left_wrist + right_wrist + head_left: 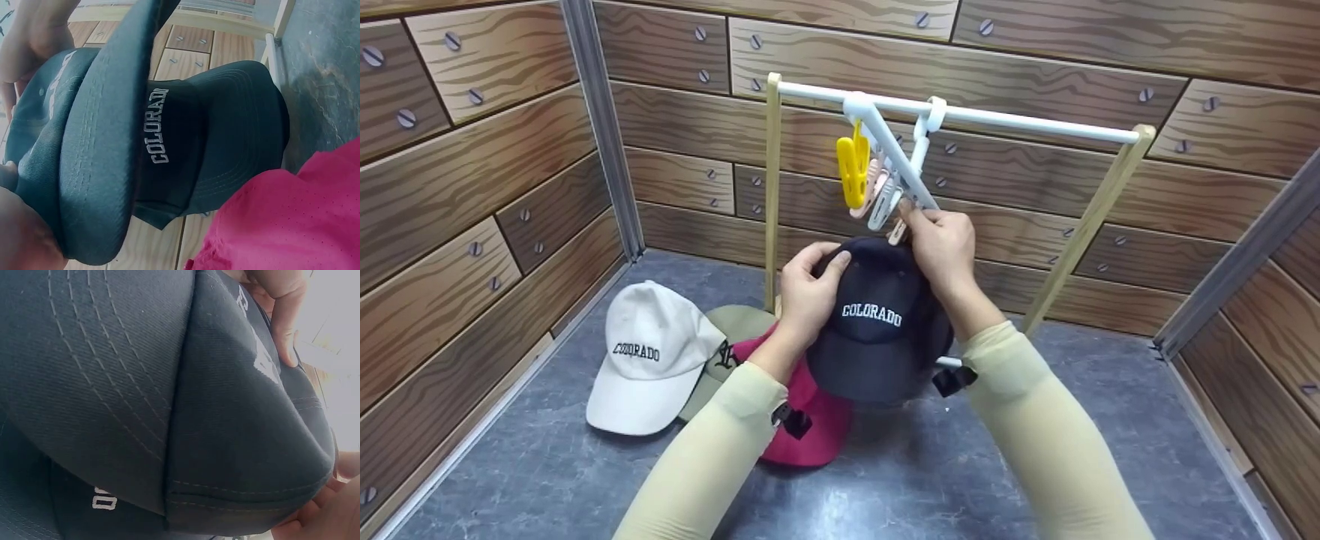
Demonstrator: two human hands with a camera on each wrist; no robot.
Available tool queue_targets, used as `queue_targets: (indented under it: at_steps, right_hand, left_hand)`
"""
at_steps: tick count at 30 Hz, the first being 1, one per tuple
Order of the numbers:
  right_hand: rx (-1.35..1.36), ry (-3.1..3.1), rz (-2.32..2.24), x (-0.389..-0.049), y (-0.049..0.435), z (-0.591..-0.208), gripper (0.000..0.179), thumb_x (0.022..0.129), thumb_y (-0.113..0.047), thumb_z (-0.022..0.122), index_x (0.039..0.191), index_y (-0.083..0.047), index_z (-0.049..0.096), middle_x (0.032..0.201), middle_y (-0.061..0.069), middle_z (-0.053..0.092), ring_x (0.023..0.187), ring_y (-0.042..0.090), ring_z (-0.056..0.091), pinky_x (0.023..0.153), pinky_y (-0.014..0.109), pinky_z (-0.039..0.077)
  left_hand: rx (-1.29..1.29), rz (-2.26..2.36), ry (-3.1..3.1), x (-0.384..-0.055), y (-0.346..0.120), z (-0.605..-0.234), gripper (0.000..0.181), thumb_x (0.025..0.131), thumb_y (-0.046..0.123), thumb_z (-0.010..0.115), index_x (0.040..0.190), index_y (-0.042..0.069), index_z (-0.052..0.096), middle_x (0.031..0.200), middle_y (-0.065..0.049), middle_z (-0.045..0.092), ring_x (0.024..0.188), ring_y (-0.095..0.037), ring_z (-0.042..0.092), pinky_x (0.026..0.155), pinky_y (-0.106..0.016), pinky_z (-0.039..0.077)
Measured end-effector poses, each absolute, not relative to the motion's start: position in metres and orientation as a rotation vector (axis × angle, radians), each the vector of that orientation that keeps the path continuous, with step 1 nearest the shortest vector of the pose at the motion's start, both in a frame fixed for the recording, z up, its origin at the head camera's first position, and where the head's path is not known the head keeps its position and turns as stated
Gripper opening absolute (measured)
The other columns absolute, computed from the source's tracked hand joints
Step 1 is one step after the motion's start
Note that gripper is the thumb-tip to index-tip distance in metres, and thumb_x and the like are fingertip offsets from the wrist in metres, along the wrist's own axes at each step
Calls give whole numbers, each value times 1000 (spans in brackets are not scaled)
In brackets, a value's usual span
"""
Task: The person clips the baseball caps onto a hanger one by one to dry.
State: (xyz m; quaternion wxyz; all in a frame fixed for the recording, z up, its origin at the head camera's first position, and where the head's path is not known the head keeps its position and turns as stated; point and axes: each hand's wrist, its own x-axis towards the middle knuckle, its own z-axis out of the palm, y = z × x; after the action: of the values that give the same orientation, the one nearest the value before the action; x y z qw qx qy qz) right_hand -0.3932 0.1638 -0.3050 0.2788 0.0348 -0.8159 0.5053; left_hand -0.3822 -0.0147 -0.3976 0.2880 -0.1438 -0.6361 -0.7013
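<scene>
A dark navy cap [877, 277] with white COLORADO lettering is held up below a white hanger [904, 161]. My left hand [810, 289] grips the crown at its left side, with the thumb on the front. At the crown's upper right, my right hand [941, 244] pinches a beige clothespin [898, 232] on the hanger; its other fingers are partly hidden. Behind the held cap, the left wrist view shows a second dark COLORADO cap [236, 129] hanging. Yellow [853, 169], pink and grey clips hang beside the beige one.
A white cap [649, 352], an olive cap [739, 322] and a magenta cap [810, 420] lie overlapping on the grey floor [1035, 420] at left. The hanger hooks onto a white rail [1035, 124] between wooden posts [772, 187]. Wood-patterned walls enclose the space.
</scene>
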Motion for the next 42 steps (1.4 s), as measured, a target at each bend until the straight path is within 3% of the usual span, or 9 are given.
queue_targets:
  at_steps: [6, 17, 28, 42]
  right_hand:
    - [89, -2190, 1347, -393, 163, -305, 60, 101, -36, 77, 46, -27, 57, 46, -17, 38, 61, 18, 42, 57, 30, 27]
    - [64, -2211, 1274, -391, 165, -304, 58, 101, -37, 76, 47, -28, 57, 52, -11, 46, 67, 25, 49, 60, 30, 32]
    - [88, -2187, 1263, -391, 168, -305, 62, 101, -33, 76, 45, -27, 51, 47, -17, 40, 61, 21, 44, 56, 29, 28]
    - [67, -2145, 1364, -392, 165, -306, 51, 101, -32, 78, 51, -23, 69, 53, -13, 51, 66, 20, 48, 59, 28, 32]
  left_hand:
    - [-377, -1833, -1705, -382, -11, -397, 8, 102, 7, 80, 105, 1, 83, 102, -10, 81, 92, -18, 72, 85, -28, 57]
    - [-382, -1831, -1690, -379, -8, -397, 8, 102, 8, 80, 105, 2, 83, 101, -10, 81, 92, -19, 72, 85, -30, 57]
    - [-336, -1868, -1662, -378, -4, -396, 9, 104, 11, 79, 106, 3, 83, 102, -10, 80, 93, -19, 72, 86, -30, 58]
    - [-307, -1875, -1673, -374, 4, -393, 9, 103, 10, 79, 105, 2, 82, 99, -8, 80, 91, -18, 72, 84, -29, 58]
